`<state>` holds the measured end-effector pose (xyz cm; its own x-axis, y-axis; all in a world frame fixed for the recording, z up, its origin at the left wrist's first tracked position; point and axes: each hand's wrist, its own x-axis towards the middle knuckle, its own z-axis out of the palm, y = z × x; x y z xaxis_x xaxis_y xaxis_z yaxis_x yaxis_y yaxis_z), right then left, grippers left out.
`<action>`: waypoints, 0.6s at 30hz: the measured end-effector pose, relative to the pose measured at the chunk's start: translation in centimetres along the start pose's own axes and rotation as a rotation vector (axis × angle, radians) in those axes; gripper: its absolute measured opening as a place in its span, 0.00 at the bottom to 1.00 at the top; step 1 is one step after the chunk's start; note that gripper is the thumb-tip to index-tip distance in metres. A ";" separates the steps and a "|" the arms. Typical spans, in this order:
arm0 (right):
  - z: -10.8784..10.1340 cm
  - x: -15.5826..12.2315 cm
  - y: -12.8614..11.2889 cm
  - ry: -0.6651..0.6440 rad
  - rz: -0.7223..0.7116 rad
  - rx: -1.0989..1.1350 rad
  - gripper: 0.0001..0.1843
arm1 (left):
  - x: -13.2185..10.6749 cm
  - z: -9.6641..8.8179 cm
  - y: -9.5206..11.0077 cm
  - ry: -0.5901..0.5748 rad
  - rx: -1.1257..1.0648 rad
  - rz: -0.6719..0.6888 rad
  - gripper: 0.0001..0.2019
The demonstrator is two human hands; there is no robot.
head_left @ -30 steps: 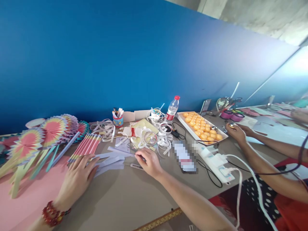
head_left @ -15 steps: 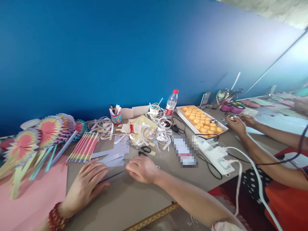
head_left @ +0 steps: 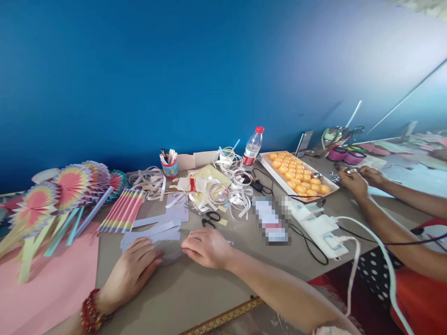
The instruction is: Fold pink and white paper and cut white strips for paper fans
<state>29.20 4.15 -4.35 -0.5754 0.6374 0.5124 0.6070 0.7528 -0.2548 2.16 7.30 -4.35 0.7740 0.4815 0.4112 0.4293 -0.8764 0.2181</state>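
A pale lavender paper strip (head_left: 172, 256), blurred, runs between my two hands just above the grey table. My left hand (head_left: 141, 265), with a red bead bracelet at the wrist, has its fingers together and bent over the strip's left end. Closed in a pinch at the other end is my right hand (head_left: 206, 249); its fingertips are partly hidden. Beyond them lie loose lavender paper strips (head_left: 153, 235) and black-handled scissors (head_left: 211, 217). A pleated striped paper piece (head_left: 123, 210) rests to the left of the strips.
Finished paper fans (head_left: 71, 186) lie on pink paper (head_left: 70, 284) at left. Tape and scraps (head_left: 218, 193), a pen cup (head_left: 170, 169) and a bottle (head_left: 253, 146) stand behind. Rightward are a tray of orange domes (head_left: 296, 174), a power strip (head_left: 321, 232) and a co-worker's hands (head_left: 356, 181).
The thing between my hands showed as a thin dark blue line and now shows as a paler, wider strip. My left hand's fingers have drawn in and bent. The view has shifted slightly.
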 end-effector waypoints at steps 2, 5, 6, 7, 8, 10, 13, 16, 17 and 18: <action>0.2 0.0 0.0 -0.009 0.005 0.023 0.08 | 0.0 -0.4 0.1 0.004 0.001 -0.003 0.09; 0.3 0.0 0.0 -0.011 -0.013 0.051 0.09 | 0.2 -0.8 0.1 -0.015 -0.011 -0.016 0.09; 0.4 0.0 0.1 -0.015 -0.016 0.056 0.09 | 0.3 -0.8 0.1 -0.027 -0.017 -0.021 0.09; 0.4 0.0 0.2 -0.020 -0.017 0.061 0.09 | 0.3 -0.8 0.1 -0.038 -0.021 -0.024 0.08; 0.4 0.0 0.2 -0.024 -0.019 0.069 0.08 | 0.3 -0.8 0.1 -0.043 -0.022 -0.024 0.08; 0.4 0.1 0.2 -0.023 -0.025 0.090 0.08 | 0.3 -0.7 -0.1 -0.028 -0.015 -0.022 0.08; 0.2 0.2 0.1 0.005 -0.032 0.131 0.09 | 0.0 -0.5 -0.4 0.017 -0.002 -0.022 0.09; 0.0 0.4 0.1 0.021 -0.009 0.174 0.09 | 0.0 -0.4 -0.6 0.029 -0.019 -0.006 0.08; -0.1 0.4 0.1 0.018 0.005 0.188 0.09 | 0.1 -0.4 -0.7 0.038 -0.023 0.002 0.08; -0.1 0.4 0.1 0.013 0.021 0.203 0.08 | 0.3 -0.5 -0.7 0.050 -0.024 0.007 0.08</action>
<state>29.12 4.50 -4.06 -0.5561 0.6519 0.5155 0.4950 0.7581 -0.4246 1.86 8.04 -3.98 0.7524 0.4746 0.4567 0.4119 -0.8801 0.2361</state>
